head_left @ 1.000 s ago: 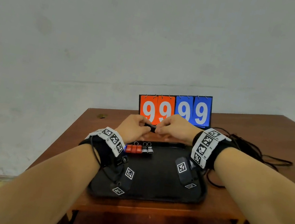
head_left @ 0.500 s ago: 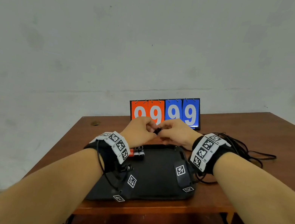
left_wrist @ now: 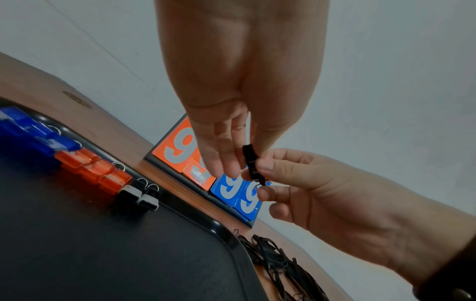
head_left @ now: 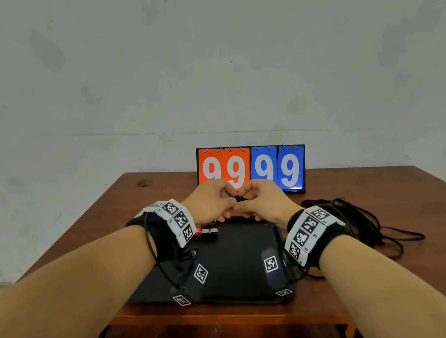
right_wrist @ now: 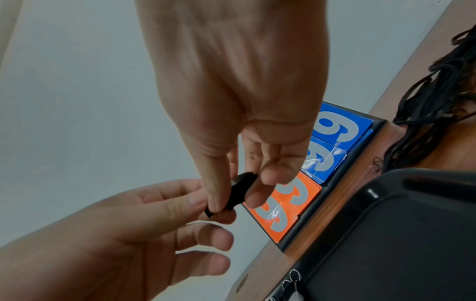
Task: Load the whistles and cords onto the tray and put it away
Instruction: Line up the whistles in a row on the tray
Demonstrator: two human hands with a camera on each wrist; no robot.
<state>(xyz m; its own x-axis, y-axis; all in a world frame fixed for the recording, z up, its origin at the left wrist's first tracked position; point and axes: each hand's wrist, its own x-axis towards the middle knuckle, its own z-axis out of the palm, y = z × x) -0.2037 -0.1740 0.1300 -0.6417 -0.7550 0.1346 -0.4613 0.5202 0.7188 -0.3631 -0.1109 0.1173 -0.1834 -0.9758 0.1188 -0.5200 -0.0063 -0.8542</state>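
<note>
Both hands meet above the far edge of the black tray (head_left: 238,261) and pinch one small black whistle (left_wrist: 251,163) (right_wrist: 238,190) between them. My left hand (head_left: 210,199) holds it from the left, my right hand (head_left: 263,202) from the right. A row of whistles lies along the tray's far rim: blue whistles (left_wrist: 31,132), orange whistles (left_wrist: 95,169) and two black whistles (left_wrist: 139,196). A tangle of black cords (head_left: 361,223) (left_wrist: 280,264) lies on the table right of the tray.
A flip scoreboard (head_left: 250,164) showing 99 in orange and 99 in blue stands at the table's back edge, right behind the hands. The brown wooden table (head_left: 389,198) meets a pale wall. The tray sits near the table's front edge.
The head view has shifted, so the table sits lower and further left in the picture. Both hands stay together on the black whistle above the tray's far edge.
</note>
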